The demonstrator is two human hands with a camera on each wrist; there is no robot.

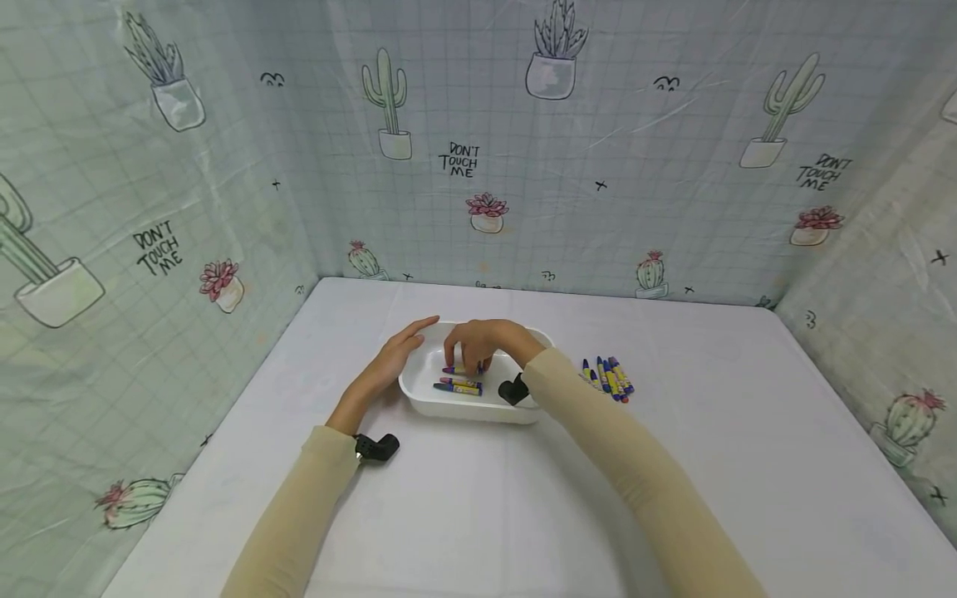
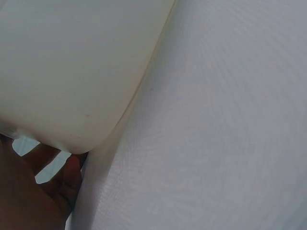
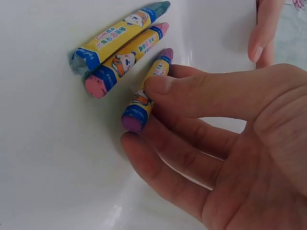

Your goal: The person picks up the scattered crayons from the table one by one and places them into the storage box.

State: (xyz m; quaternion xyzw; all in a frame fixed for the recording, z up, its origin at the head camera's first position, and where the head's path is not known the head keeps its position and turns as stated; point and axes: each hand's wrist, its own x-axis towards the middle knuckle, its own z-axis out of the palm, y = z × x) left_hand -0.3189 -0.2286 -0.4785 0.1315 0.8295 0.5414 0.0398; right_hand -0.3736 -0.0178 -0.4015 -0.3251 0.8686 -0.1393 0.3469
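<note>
A white plastic tray [image 1: 471,409] stands on the table. Inside it, my right hand [image 1: 478,336] pinches a purple oil pastel [image 3: 133,123] between thumb and fingers, low over the tray floor. Beside that pastel lie a pink oil pastel [image 3: 127,61] and a dark green oil pastel [image 3: 117,36], side by side, both in yellow and blue wrappers. My left hand [image 1: 392,359] holds the tray's left end, its thumb over the rim and other fingers outside the wall. In the left wrist view the tray's outer side hides part of those fingers.
Right of the tray, several oil pastels [image 1: 613,379] lie in a loose pile on the white table [image 1: 463,507]. A cactus-printed cloth [image 1: 523,183] hangs behind the table and along both sides. Black wrist cameras [image 1: 379,448] are strapped to both wrists.
</note>
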